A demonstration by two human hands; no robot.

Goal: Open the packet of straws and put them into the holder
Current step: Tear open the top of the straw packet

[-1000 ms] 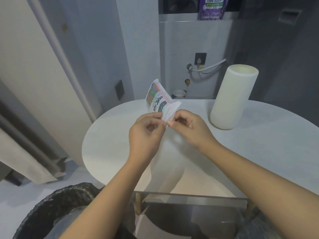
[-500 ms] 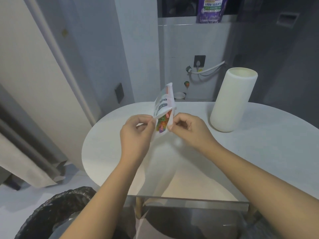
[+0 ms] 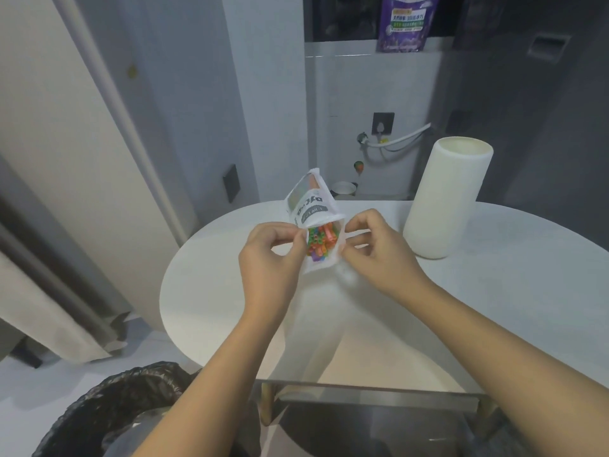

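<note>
I hold a white printed packet (image 3: 309, 201) above the table, its mouth pulled apart toward me. Inside show the ends of several coloured straws (image 3: 321, 242). My left hand (image 3: 272, 258) pinches the left lip of the mouth and my right hand (image 3: 375, 252) pinches the right lip. A tall cream cylindrical holder (image 3: 448, 199) stands upright on the table to the right of my right hand, its top open, apart from the packet.
The white rounded table (image 3: 211, 291) ends close on the left and near side. A bin lined with a black bag (image 3: 108, 413) sits on the floor at lower left. A wall with pipes and a socket stands behind the table.
The packet's mouth has been pulled wider between my two hands, and the coloured straw ends now show clearly. The packet has swung so its mouth faces me.
</note>
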